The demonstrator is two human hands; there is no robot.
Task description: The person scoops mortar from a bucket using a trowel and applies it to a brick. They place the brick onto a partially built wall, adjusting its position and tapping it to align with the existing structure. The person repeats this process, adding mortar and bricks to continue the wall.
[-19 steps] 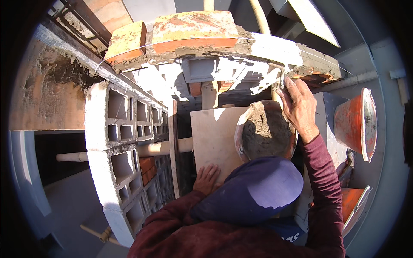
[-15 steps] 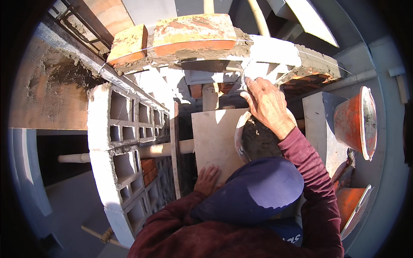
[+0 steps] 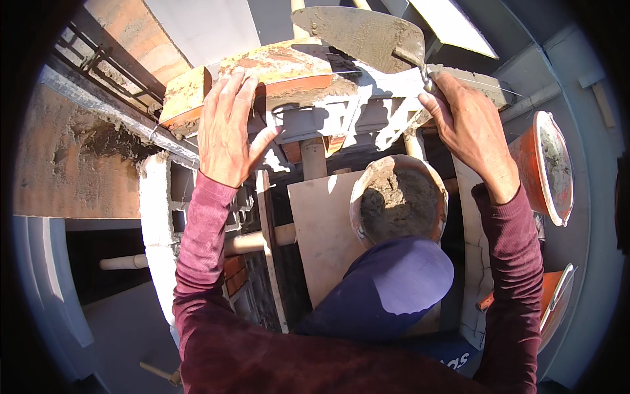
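Nearest the camera, below the wall top, a round bucket of grey mortar (image 3: pixel 400 207) stands on a pale board (image 3: pixel 321 230), directly under the gap between the two maroon-sleeved forearms. Above the bucket and to its left, the left hand (image 3: pixel 226 131) lies flat with its fingers spread, palm down on the orange brick (image 3: pixel 262 75) that sits on the top course; it grips nothing, only presses or steadies. The brick's long axis runs left to right across the view, along the line of the wall, with a bed of grey mortar (image 3: pixel 315 92) squeezed out beneath its right end. Above the bucket and to its right, the right hand (image 3: pixel 469 134) is closed round the handle of a trowel (image 3: pixel 361 29), whose mortar-smeared blade reaches up and leftward so that its tip hangs just over the brick's right end. So the left hand is the one on the brick, and the trowel comes at it from the right. The surface is the top of a wall of white hollow blocks (image 3: pixel 164 217), rough and wet with mortar. Right of the bucket, an orange tub (image 3: pixel 548 167) of more mortar stands well apart. Farther left of the brick, a rusty concrete face (image 3: pixel 72 157) shows, and pale walls beyond.
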